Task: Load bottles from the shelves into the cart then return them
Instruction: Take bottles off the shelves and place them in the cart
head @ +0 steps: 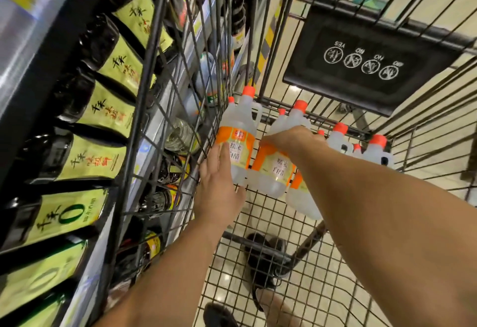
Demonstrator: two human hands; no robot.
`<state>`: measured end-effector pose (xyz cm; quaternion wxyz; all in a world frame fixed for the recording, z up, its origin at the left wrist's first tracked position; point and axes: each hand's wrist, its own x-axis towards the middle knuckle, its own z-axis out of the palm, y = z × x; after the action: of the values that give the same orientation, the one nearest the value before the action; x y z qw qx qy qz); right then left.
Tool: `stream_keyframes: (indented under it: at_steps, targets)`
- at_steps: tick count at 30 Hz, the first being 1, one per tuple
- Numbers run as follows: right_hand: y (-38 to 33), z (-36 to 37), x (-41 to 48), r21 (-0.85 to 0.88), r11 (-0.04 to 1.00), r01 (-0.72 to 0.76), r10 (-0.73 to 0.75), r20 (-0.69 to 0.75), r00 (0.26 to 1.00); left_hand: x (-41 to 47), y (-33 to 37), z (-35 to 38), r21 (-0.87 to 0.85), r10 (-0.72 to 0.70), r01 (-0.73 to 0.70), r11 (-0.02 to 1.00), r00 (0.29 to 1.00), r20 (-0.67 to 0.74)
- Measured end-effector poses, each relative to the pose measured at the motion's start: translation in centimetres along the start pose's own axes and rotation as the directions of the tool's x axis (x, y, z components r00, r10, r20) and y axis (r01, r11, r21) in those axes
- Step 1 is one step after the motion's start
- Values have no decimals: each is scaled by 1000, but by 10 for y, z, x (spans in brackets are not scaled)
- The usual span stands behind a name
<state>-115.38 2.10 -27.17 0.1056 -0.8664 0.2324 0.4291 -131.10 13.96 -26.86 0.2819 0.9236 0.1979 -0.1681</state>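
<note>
The right hand (291, 138) lies over the shoulder of the second bottle (274, 171). Its fingers bend down round the bottle's top and clamp it, though their tips are hidden behind the hand's own back. The right forearm crosses the frame from the near right and covers most of a third bottle (302, 198), of which only a strip of orange label and the clear lower body show. Two more bottles (338, 140) stand at the far right of the cart, with their labels cut off behind the arm and only their orange caps and necks plain.

The left hand (219, 184) reaches in from the near side with its fingers straight and together, pressed flat against the label of the left bottle (238, 143) without closing on it. That bottle stands upright just beside the cart's left wall, touching or nearly touching the second one.

All these clear bottles stand on the wire floor of the cart (322, 288) at its far end. Through the left wall, dark bottles with green labels (103, 109) line the shelf (154, 130); the lower rows are blurred. A black flap (369, 55) hangs on the far wall. Dark shoes (265, 257) show dimly under the floor mesh.
</note>
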Motion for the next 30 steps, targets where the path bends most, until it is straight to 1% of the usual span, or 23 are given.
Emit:
stream_keyframes:
  at_steps: [3,4,5,6,7,9,11,13,14,15,17,19,21,24,25,27,29,30]
  targets:
    - [4,3,-3,9,1000,14,-14,-59,998,0,-1,1,-11,0,0,1000,1000,4]
    - [6,6,-4,86,996,35,-29,-65,997,0,-1,2,-13,-2,2,1000,1000,7]
    - [9,10,-5,206,977,60,-51,-48,998,0,-1,2,-15,-4,4,1000,1000,8]
    - [12,13,-6,333,939,91,-87,-29,996,0,-1,2,-18,-6,6,1000,1000,8]
    - [16,15,-9,425,896,131,-134,-23,991,1,-2,2,-24,-8,8,1000,1000,9]
    - [25,18,-13,501,833,233,-231,-67,971,1,-2,2,-38,-12,12,999,1000,13]
    - [36,21,-18,506,784,359,-318,-168,933,0,-1,3,-42,-12,12,999,1000,12]
    - [49,19,-24,463,732,500,-383,-326,864,-1,2,2,-37,-16,16,999,1000,5]
    - [55,16,-28,456,701,549,-404,-380,832,-1,5,1,-36,-25,25,999,1000,1]
    - [61,10,-32,468,668,578,-420,-404,813,0,8,1,-32,-41,41,999,999,-3]
    - [70,-6,-39,525,630,572,-417,-393,820,3,17,0,-12,-87,87,996,996,-12]
    - [79,-22,-47,544,619,566,-416,-384,824,8,30,0,16,-154,155,988,987,-38]
    - [89,-34,-53,515,605,607,-445,-412,795,14,43,1,70,-215,220,973,974,-74]
    - [106,-44,-58,512,568,645,-433,-481,763,31,56,6,141,-283,296,945,953,-111]
    - [111,-45,-58,511,551,660,-428,-506,749,37,58,8,149,-311,326,934,943,-116]
    - [119,-48,-58,556,517,651,-422,-496,759,47,59,14,147,-358,376,915,924,-132]
    - [123,-49,-57,577,505,642,-432,-474,767,53,59,21,136,-374,395,909,915,-153]
    - [123,-49,-56,564,500,657,-445,-484,754,56,59,24,129,-378,397,909,913,-154]
